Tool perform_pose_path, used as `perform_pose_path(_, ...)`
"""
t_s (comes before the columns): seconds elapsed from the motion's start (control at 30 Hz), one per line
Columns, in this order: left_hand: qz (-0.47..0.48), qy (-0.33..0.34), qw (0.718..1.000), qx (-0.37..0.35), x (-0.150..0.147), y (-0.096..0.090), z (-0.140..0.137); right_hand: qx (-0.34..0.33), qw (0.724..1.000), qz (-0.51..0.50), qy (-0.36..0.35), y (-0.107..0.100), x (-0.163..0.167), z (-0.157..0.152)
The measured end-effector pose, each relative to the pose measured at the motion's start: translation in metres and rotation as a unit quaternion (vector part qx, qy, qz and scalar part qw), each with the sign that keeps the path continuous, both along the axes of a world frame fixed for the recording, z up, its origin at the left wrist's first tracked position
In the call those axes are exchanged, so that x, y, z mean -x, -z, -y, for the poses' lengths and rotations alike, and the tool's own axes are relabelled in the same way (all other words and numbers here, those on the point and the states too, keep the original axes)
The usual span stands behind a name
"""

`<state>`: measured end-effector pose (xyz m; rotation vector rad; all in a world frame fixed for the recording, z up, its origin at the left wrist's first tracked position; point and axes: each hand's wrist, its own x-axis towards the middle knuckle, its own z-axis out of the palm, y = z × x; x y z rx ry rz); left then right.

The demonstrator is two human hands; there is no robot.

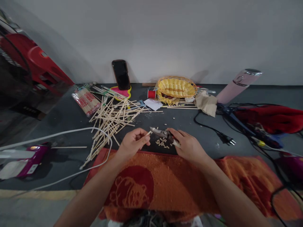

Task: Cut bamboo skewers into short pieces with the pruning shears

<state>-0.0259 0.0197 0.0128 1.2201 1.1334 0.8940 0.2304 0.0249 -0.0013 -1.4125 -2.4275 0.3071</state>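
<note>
My left hand (135, 140) is closed in a pinch on a thin wooden stick (149, 133), whose short end points up to the right. Wrapped round the handles of a pair of pruning shears (161, 131) is my right hand (188, 143). The blades of the shears reach leftward, close to the tip of the stick; I cannot tell whether they touch it. Below the blades, several short cut stick pieces (162, 142) lie scattered on the dark table. An orange towel (175, 179) with a red round patch lies under my forearms.
A loose heap of long sticks (113, 118) covers the left. Behind stand a phone (121, 75), a red thread spool (151, 94) and a yellow woven basket (177, 87). A pink flask (233, 86), a black plug (226, 138) and cables lie right. A white cord (71, 131) crosses at left.
</note>
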Motion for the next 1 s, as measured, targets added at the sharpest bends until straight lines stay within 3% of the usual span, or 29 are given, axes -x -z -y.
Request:
perform_pose_path(0.07, -0.061, -0.040, 0.996, -0.056, -0.003, 0.002, 0.002, -0.006, 1.000, -0.006, 0.002, 0.001, 0.000, -0.001)
perform_pose_path(0.13, -0.078, -0.049, 0.994, -0.064, -0.003, 0.003, 0.003, -0.014, 1.000, -0.016, -0.007, 0.003, -0.001, -0.002)
perform_pose_path(0.27, 0.005, -0.004, 1.000, 0.018, 0.002, 0.001, 0.002, -0.007, 0.999, -0.032, -0.037, 0.005, -0.002, -0.003)
perform_pose_path(0.43, 0.102, 0.063, 0.984, 0.129, 0.010, -0.005, 0.000, 0.010, 0.998, -0.026, -0.049, 0.003, -0.002, -0.003)
perform_pose_path(0.67, 0.145, 0.105, 0.965, 0.193, 0.015, -0.009, -0.001, -0.013, 0.999, -0.005, -0.040, -0.001, 0.000, 0.001)
perform_pose_path(0.83, 0.139, 0.090, 0.971, 0.172, 0.012, -0.007, -0.001, -0.013, 0.999, 0.020, -0.028, -0.002, -0.002, 0.003)
perform_pose_path(1.0, 0.061, 0.013, 0.996, 0.059, 0.002, -0.001, -0.001, -0.006, 1.000, 0.019, -0.011, 0.002, -0.003, 0.000)
